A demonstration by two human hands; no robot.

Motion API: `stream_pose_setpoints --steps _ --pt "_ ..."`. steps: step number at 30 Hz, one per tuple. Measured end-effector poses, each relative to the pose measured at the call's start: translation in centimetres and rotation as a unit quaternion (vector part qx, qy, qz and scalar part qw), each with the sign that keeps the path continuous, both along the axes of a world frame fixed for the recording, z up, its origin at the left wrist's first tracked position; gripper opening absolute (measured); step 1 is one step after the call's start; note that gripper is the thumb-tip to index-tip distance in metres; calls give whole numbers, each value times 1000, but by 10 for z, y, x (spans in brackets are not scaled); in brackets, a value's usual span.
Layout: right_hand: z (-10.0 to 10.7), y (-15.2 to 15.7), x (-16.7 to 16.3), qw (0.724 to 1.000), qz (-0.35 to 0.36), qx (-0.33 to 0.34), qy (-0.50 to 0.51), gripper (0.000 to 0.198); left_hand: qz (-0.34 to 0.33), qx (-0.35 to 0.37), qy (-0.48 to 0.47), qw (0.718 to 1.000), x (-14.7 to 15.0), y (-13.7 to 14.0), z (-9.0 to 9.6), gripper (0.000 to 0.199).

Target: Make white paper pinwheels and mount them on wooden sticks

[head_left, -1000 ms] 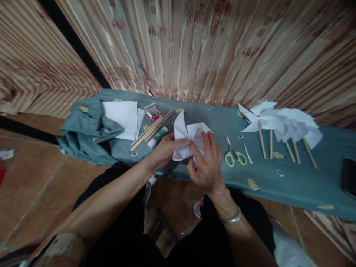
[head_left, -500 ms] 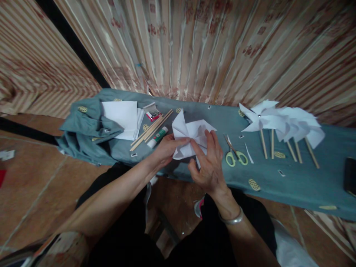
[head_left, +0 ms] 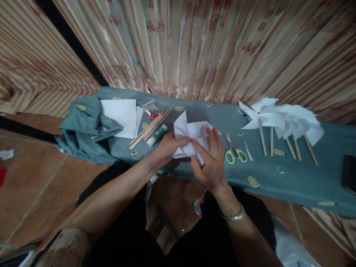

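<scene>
Between my hands is a white paper pinwheel (head_left: 181, 128) with its blades folded in toward the middle, no stick visible on it. My left hand (head_left: 170, 146) is closed on its left side, the thumb pressing near the centre. My right hand (head_left: 210, 163) touches it from the right; its index fingertip presses at the centre and the other fingers rest along the right blade. A glue stick (head_left: 157, 135) lies just left of my left hand. To the right of my right hand are scissors (head_left: 233, 152) with light green handles and a thin white paper strip (head_left: 248, 150).
A stack of white paper (head_left: 119, 116) lies at the left beside bunched cloth (head_left: 83, 122). Wooden sticks (head_left: 151, 128) and a small opened red-and-white box (head_left: 152, 111) are near it. Several pinwheels on sticks (head_left: 267, 115) lie at the right. A dark object (head_left: 349, 174) sits at the right edge.
My right hand has shifted slightly right and down, and the pinwheel's right side has moved a little with it. Both hands remain on the paper.
</scene>
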State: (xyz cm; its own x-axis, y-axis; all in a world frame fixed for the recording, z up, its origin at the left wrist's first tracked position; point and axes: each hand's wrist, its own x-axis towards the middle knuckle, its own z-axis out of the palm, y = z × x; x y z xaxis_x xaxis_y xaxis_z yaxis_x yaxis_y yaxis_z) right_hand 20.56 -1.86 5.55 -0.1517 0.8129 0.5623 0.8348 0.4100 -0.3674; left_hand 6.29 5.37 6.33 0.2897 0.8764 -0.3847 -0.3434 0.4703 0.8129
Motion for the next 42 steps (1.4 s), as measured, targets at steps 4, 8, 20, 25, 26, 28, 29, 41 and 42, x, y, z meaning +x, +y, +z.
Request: stream_pose_setpoints --steps 4,8,20,25,26,28,29,41,42 --pt "1 2 0 1000 -2 11 9 40 15 23 20 999 1 -1 2 28" --pt "4 4 4 998 3 42 40 33 26 35 22 999 1 0 2 30" --pt "-1 16 20 851 -90 -125 502 52 64 58 20 996 0 7 4 27" --pt "-5 21 17 753 -37 -230 616 48 49 57 18 997 5 2 5 26" --pt "-5 22 16 740 -18 -246 625 46 44 57 18 997 7 1 5 27" --pt "-3 23 14 732 8 -261 629 43 34 64 18 997 10 -2 4 29" --pt "-2 24 13 735 13 -262 625 41 30 69 18 997 11 -4 4 31" --pt "-7 28 6 767 -15 -220 603 37 14 158 99 982 18 -3 -5 26" --pt "-7 27 6 767 -18 -220 603 37 14 165 100 981 18 -2 -6 26"
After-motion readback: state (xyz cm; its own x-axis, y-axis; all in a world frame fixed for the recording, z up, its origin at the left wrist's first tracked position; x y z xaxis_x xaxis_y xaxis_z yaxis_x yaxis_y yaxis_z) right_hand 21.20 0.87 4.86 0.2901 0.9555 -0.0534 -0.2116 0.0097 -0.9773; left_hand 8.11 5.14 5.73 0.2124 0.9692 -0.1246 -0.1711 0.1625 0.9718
